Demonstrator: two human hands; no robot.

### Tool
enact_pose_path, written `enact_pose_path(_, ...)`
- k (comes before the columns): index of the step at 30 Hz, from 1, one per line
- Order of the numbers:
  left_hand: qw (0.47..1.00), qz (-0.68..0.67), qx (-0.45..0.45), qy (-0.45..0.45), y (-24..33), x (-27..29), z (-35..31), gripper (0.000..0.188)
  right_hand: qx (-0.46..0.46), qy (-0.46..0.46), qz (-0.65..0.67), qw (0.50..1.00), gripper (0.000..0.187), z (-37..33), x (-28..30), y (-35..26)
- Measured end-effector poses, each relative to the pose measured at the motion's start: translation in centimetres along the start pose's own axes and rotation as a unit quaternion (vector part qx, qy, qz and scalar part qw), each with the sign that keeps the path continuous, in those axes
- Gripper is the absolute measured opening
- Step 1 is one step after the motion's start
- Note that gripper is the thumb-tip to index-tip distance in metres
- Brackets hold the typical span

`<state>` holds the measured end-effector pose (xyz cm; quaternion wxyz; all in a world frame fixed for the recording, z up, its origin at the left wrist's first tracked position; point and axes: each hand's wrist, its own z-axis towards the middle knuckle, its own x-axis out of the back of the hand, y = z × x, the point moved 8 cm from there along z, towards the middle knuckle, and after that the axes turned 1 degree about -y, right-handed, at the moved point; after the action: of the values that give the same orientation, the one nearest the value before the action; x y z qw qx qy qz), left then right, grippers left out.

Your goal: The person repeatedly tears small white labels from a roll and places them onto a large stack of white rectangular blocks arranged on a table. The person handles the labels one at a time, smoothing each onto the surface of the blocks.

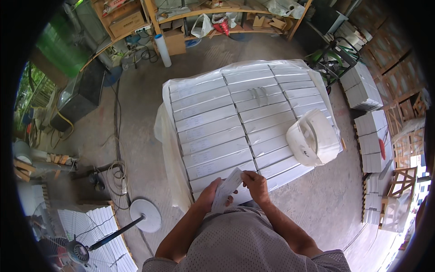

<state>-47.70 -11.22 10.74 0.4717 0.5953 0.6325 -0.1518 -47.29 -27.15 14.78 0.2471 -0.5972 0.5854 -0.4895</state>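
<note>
In front of my body I hold a whitish printed sheet (228, 187), possibly a stack of labels. My left hand (209, 196) grips its lower left side. At the upper right corner, the thumb and fingers of my right hand (256, 185) pinch the edge. Just beyond both hands lies a large block of long white boxes (210, 140), laid side by side in three columns. Clear plastic film (168, 149) hangs loosely around its sides. A white bucket-like container (312, 138) with a handle rests on the boxes at the right. Thin curved strips (258, 96) lie farther back on top.
A pedestal fan (78, 252) with a round base (145, 215) stands at the lower left. Cables (115, 174) run across the floor. Wooden shelving (226, 10) and a blue-white roll (163, 51) are at the back. White stacks (372, 140) and a hand cart (335, 61) line the right.
</note>
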Motion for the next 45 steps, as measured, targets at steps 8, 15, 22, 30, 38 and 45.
enact_pose_path(8,0.925,0.317,-0.207,0.045,2.9,0.3,-0.1,0.037,-0.021,-0.141,-0.079,0.987,0.028,-0.9,-1.8,-0.6)
enact_pose_path(15,0.978,0.160,-0.030,0.132,1.9,0.5,-0.9,0.036,-0.124,-0.225,0.226,0.940,0.035,-1.7,-2.4,-0.2)
enact_pose_path(22,0.976,0.173,-0.052,0.121,2.0,1.2,-0.8,0.034,-0.183,-0.242,0.248,0.920,0.033,-2.3,-2.4,-0.1)
enact_pose_path(30,0.967,0.211,-0.045,0.133,2.4,0.8,-0.9,0.029,-0.181,-0.223,0.240,0.927,0.033,-1.7,-2.8,1.6)
enact_pose_path(38,0.942,0.288,-0.061,0.161,3.2,1.0,-1.2,0.030,-0.135,-0.189,0.028,0.972,0.029,-1.2,-2.3,0.9)
enact_pose_path(45,0.929,0.319,-0.068,0.173,3.1,1.3,-1.1,0.035,-0.019,-0.169,-0.061,0.984,0.027,-1.0,-2.4,-0.4)
